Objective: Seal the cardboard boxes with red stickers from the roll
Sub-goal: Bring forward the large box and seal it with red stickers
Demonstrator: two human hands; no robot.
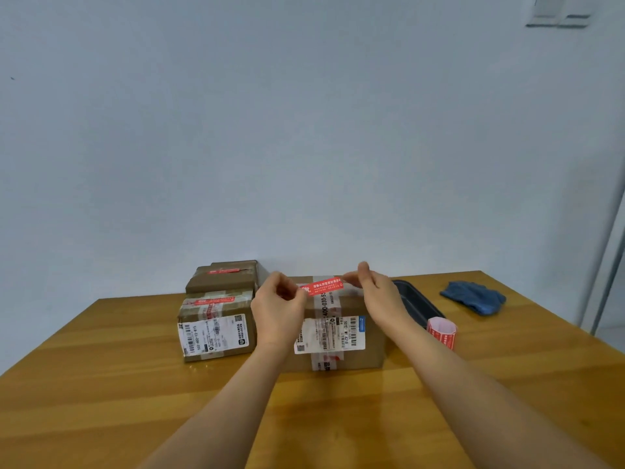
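Both hands are raised over the wooden counter point(101, 384), the left hand point(279, 308) and the right hand point(375, 291) each pinching one end of a red sticker point(325, 286) between thumb and curled fingers, so the strip hangs stretched between them just above the top of the nearest cardboard box point(338, 333). Left of the left fingers stand two more boxes point(218, 309), each with a red sticker on top. Right of the right fingers and nearer the person stands the sticker roll point(441, 332), with a dark tray point(419, 302) behind it and a blue cloth point(473, 297) farther right.
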